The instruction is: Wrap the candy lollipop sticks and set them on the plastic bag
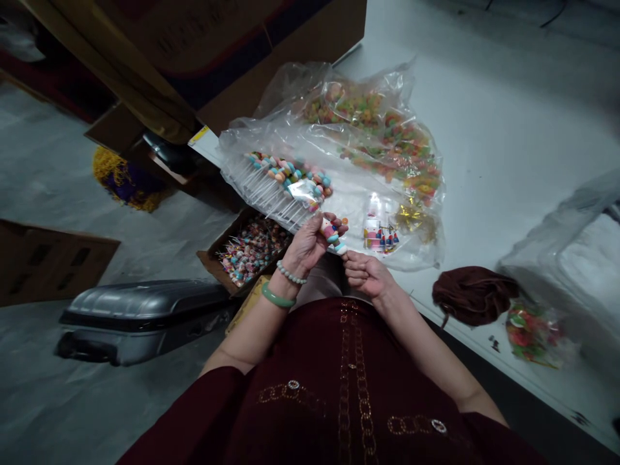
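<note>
In front of my waist, my left hand (310,242) is closed around the upper part of a candy lollipop (334,237) in a small printed wrapper. Turquoise and white pieces show at its lower end. My right hand (367,272) pinches that lower end; the stick itself is hidden by the fingers. Just beyond my left hand, several lollipops (290,174) with white sticks lie in a row on clear plastic sheeting (349,145). A shiny small packet (304,192) rests on them. Right of my hands lies a stack of printed wrappers (375,234) beside gold twist ties (411,213).
Bags of colourful gummy candy (387,135) lie at the back of the white table (494,148). A cardboard box (213,261) of wrapped lollipops sits below left, near a grey suitcase (145,303). To the right are a brown cloth bundle (472,294) and a candy bag (535,332).
</note>
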`<state>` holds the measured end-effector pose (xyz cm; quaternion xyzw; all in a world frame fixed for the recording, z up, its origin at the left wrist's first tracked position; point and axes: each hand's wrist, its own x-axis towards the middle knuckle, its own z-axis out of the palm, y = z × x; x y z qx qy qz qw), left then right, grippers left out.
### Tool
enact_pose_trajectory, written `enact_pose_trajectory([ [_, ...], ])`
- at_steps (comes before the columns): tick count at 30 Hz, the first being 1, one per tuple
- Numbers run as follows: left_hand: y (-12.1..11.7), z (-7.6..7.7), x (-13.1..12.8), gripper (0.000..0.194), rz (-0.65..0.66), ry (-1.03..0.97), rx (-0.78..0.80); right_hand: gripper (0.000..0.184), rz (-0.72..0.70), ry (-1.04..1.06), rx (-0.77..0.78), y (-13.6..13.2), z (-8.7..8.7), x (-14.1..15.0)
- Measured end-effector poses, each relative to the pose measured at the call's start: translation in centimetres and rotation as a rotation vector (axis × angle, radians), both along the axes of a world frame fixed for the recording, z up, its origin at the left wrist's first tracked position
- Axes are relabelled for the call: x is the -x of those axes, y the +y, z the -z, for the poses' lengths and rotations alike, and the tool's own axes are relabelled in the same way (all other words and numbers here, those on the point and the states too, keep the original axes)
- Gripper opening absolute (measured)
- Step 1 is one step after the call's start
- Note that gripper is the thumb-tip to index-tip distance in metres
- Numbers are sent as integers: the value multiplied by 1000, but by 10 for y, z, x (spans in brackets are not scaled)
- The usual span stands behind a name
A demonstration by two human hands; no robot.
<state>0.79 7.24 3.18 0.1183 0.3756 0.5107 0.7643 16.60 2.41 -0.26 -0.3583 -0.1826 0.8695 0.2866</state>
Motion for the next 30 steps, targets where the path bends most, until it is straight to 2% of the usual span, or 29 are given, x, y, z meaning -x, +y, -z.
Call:
enact_pose_trajectory([
  [2,0,5,0,24,9,21,-9,13,160,-305,-219,-6,-3,4],
  [4,0,7,-1,23,-3,54,1,13,292,-674,-512,-13,-6,4],
  [7,0,8,-4,22,-46,96,25,14,272,-1081,-874,-21,-9,3],
  [10,0,9,-9,27,-61,81,49,17,226,-1185,-983,-21,-10,6],
  [13,0,12,-12,32,-68,40,44,13,292,-1036,-836,-13,-9,16],
  [15,-2,14,-14,32,-70,33,12,12,310,-762,-579,-4,-8,22],
  [18,-5,16,-14,32,-33,49,-17,14,130,-218,-118,8,-5,23],
  [19,-7,15,-13,33,-4,54,-8,14,68,-73,-4,11,-4,22],
  [21,-7,14,-8,32,86,60,36,13,8,107,124,14,-2,16],
  [24,-4,12,4,21,157,84,76,14,30,138,147,11,1,9],
  [30,10,6,14,18,-4,81,115,16,144,-156,-37,2,4,9],
])
